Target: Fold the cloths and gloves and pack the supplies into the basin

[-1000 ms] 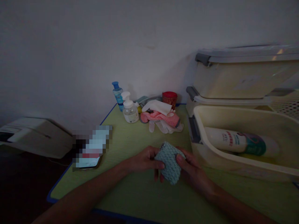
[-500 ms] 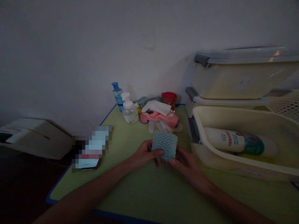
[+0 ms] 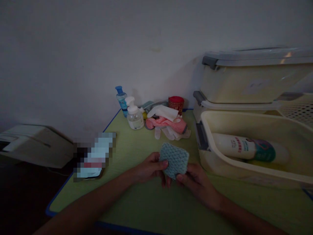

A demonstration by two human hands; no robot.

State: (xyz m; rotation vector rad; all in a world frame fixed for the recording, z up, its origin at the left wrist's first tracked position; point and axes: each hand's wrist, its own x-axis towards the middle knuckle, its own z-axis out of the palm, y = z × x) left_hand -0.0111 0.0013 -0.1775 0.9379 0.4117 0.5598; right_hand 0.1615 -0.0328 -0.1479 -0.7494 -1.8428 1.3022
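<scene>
A light blue knitted square (image 3: 174, 160), thick like a pad, is held up over the green table (image 3: 144, 202) between my two hands. My left hand (image 3: 155, 167) grips its left edge, the thumb lying across the front and the other fingers partly hidden behind. On the lower right corner, my right hand (image 3: 195, 179) pinches it with the thumb in front. Just beyond the square lie a pink cloth (image 3: 168, 124) and white gloves (image 3: 172, 133) in a loose pile.
To the right stands an open cream bin (image 3: 227, 173) with a white and teal bottle (image 3: 242, 147) inside; a lidded box (image 3: 242, 83) is behind. A pump bottle (image 3: 135, 119), blue bottle (image 3: 121, 101) and red container (image 3: 176, 103) stand near the wall. A phone (image 3: 96, 156) lies left.
The knitted square has come slightly lower and nearer, tilting a little, with both hands still on it. My right hand has closed in further around its lower right corner.
</scene>
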